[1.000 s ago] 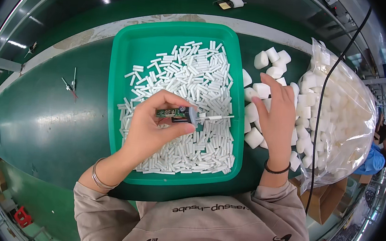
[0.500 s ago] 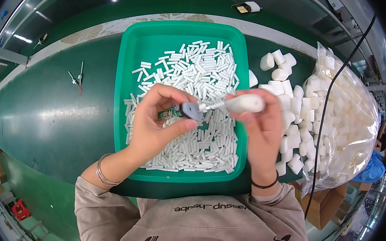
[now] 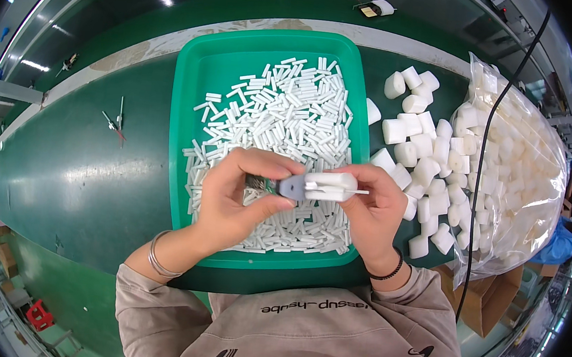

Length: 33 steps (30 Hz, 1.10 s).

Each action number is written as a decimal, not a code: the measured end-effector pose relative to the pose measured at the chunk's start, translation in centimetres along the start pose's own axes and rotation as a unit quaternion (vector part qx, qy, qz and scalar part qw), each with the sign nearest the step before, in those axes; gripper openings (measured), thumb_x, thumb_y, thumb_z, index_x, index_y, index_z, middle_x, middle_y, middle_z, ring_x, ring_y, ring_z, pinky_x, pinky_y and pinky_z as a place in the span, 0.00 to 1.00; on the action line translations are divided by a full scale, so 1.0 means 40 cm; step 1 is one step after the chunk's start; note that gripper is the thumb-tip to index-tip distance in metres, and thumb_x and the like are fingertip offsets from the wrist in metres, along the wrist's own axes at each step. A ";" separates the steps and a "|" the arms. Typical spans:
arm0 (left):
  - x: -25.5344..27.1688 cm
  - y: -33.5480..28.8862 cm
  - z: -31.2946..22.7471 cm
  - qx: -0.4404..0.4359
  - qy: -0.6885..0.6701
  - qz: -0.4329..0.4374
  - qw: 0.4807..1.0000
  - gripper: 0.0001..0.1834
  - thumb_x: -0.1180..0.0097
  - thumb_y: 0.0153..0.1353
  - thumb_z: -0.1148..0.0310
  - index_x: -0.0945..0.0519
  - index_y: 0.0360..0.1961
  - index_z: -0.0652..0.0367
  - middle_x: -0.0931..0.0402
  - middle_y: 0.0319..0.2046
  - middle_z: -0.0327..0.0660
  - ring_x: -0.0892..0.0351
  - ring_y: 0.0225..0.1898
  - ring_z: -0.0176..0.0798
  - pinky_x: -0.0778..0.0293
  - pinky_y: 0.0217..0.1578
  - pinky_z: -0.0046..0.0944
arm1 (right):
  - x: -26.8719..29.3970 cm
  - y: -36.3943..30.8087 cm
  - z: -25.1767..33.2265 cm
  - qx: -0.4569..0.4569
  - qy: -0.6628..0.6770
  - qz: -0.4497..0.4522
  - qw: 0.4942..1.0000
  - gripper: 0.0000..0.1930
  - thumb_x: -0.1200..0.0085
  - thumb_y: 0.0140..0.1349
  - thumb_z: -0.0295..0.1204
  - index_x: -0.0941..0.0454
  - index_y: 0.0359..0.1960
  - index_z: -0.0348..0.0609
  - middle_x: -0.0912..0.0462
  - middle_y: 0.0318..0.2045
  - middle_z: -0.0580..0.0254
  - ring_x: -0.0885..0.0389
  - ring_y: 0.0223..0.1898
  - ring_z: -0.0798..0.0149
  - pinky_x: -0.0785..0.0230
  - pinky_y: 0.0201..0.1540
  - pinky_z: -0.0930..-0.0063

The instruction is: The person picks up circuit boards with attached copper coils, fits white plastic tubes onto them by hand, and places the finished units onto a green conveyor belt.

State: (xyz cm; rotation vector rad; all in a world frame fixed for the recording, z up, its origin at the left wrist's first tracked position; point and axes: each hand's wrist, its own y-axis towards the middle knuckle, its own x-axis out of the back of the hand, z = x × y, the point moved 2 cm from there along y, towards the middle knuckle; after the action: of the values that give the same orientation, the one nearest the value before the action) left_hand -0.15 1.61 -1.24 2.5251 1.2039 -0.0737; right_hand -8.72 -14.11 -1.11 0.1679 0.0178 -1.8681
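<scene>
Over the green tray (image 3: 178, 123), my left hand (image 3: 223, 200) pinches a small dark part with a grey end piece (image 3: 292, 187) between thumb and fingers. A green board shows on this part, partly hidden by the fingers. My right hand (image 3: 377, 218) is closed on a white foam-like piece (image 3: 332, 180), whose left end meets the grey end piece. Along the white piece runs a thin white rod (image 3: 357, 191), its tip pointing right. Whether the pieces are joined I cannot tell. Beneath both hands, many short white sticks (image 3: 301, 97) lie in the tray.
Loose white foam cylinders (image 3: 426, 170) lie right of the tray, beside a clear plastic bag (image 3: 520, 180) full of them. A black cable (image 3: 481, 163) hangs across the bag. Thin tool-like items (image 3: 118, 121) lie at left; a dark-and-white part (image 3: 376, 8) sits at the back.
The white piece in my right hand has come down and left, from tilted and apart to level against the grey end piece. My left hand has lowered slightly.
</scene>
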 end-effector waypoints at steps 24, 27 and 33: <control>-0.026 0.008 -0.016 0.050 0.157 0.070 0.984 0.14 0.39 0.41 0.81 0.27 0.31 0.64 0.24 0.33 0.46 0.24 0.37 0.38 0.29 0.38 0.33 | 0.001 0.006 -0.014 0.254 -0.138 0.017 0.957 0.17 0.36 0.39 0.24 0.32 0.29 0.41 0.21 0.31 0.58 0.23 0.32 0.61 0.31 0.30 0.74; -0.032 0.021 -0.036 0.010 0.214 0.075 0.974 0.13 0.38 0.40 0.80 0.26 0.30 0.64 0.24 0.33 0.45 0.23 0.36 0.39 0.28 0.36 0.32 | 0.005 0.000 -0.028 0.244 -0.094 0.015 0.965 0.21 0.36 0.38 0.22 0.36 0.33 0.40 0.23 0.37 0.54 0.23 0.33 0.61 0.31 0.34 0.72; 0.063 0.120 0.001 0.083 0.247 0.026 0.965 0.15 0.38 0.41 0.79 0.27 0.32 0.62 0.26 0.32 0.37 0.27 0.33 0.30 0.31 0.34 0.27 | 0.015 0.020 -0.020 0.130 -0.221 0.001 0.967 0.49 0.36 0.40 0.40 0.56 0.60 0.36 0.35 0.52 0.54 0.36 0.50 0.53 0.38 0.47 0.66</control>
State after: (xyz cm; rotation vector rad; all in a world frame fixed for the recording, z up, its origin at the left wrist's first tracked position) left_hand 5.14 0.68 -0.40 2.8185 1.3482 0.5195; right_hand -8.05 -14.82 -1.94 -0.0728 -0.5348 -1.8639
